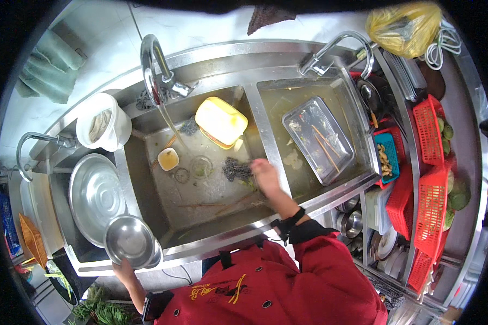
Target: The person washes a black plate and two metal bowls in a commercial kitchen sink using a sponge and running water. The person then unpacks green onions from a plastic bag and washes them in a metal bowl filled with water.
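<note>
My left hand [125, 273] grips a round stainless steel bowl [130, 240] at its near side, at the front left edge of the sink counter; another metal rim shows beneath the bowl. My right hand [266, 177], slightly blurred, is over the right side of the middle sink basin [179, 211], beside a dark steel-wool scourer [236, 169]. Whether its fingers hold anything is unclear. Water runs from the tall faucet [148, 73] into this basin, where a yellow container [221, 120], a small square dish [168, 159] and another scourer [189, 126] lie.
The right basin holds water and a clear tray [299, 118] with chopsticks. At left are a large metal basin [95, 199] and a white bucket [120, 132] with cloth inside. Red plastic baskets [431, 195] line the right shelf. Metal dividers separate the basins.
</note>
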Demonstrator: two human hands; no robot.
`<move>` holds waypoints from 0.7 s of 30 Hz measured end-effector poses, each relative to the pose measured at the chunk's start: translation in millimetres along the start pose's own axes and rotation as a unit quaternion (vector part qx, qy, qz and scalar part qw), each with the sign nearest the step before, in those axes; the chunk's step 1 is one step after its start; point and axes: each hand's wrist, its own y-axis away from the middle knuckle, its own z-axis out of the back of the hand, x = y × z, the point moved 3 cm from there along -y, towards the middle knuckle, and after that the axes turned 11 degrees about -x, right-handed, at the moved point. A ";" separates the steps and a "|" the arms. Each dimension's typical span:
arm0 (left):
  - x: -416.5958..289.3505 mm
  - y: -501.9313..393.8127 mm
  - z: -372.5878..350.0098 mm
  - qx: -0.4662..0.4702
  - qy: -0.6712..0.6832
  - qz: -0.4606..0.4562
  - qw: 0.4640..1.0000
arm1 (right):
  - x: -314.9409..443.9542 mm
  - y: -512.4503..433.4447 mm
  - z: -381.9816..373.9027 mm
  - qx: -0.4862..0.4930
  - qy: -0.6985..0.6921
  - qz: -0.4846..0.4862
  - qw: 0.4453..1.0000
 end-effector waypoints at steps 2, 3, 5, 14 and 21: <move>33.3 8.1 -6.7 0.017 0.062 0.046 0.997 | -66.5 -20.8 42.8 -0.110 -0.277 -0.302 0.906; 46.7 9.1 -10.8 0.029 0.070 0.068 0.995 | -88.3 -36.9 60.9 -0.251 -0.248 -0.238 0.905; 67.7 13.8 -17.1 0.050 0.085 0.116 0.988 | -140.2 -41.5 88.7 -0.288 -0.223 -0.416 0.833; 121.2 10.8 -29.3 0.073 -0.097 0.185 0.975 | -267.7 -65.6 87.5 -0.398 -0.506 -0.477 0.598; 122.7 -2.2 -23.4 -0.001 -0.298 -0.037 0.954 | -365.9 -111.7 89.7 -0.367 -0.597 -0.445 0.558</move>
